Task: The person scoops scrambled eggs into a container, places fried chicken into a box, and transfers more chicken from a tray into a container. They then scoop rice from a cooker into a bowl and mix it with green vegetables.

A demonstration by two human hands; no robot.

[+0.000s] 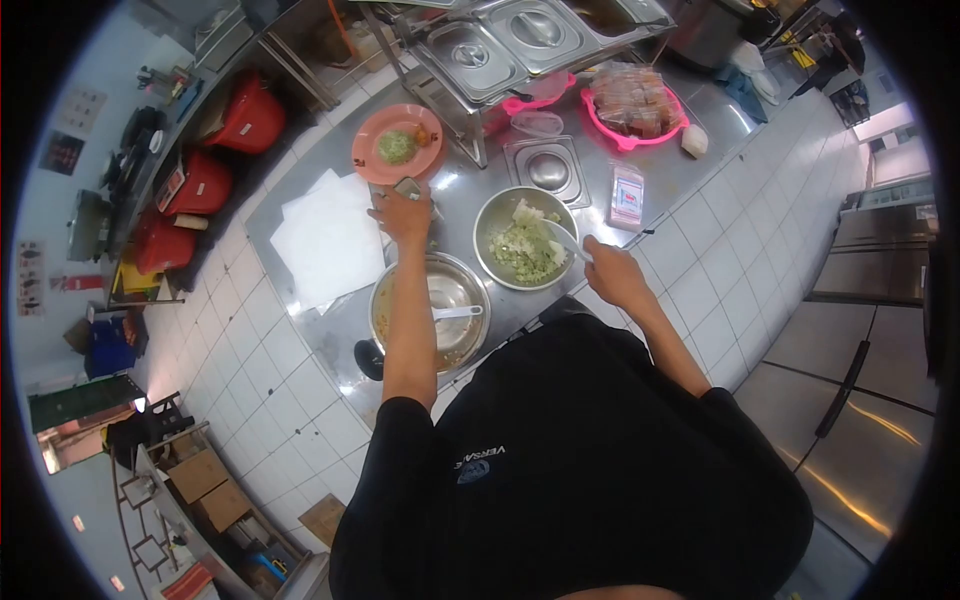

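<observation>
A metal bowl (487, 262) holds a chopped green and white food mix (526, 252). My right hand (614, 272) is closed round the handle of a white spoon (566, 238), whose head rests in the mix. Reaching forward, my left hand (403, 212) is at the near edge of an orange plate (367, 162), with a small metallic item (408, 188) at its fingertips. Green food and a small orange portion lie on the plate. Under my left forearm sits a larger metal bowl (468, 342) with a white spoon (458, 312) in it.
White paper sheets (325, 240) lie left on the steel table. Beyond the bowls are a steel lid (548, 171), a pink packet (627, 196), a pink basket (627, 142) of packaged food, and a rack with lidded trays (467, 56). A black round object (369, 359) is near the large bowl.
</observation>
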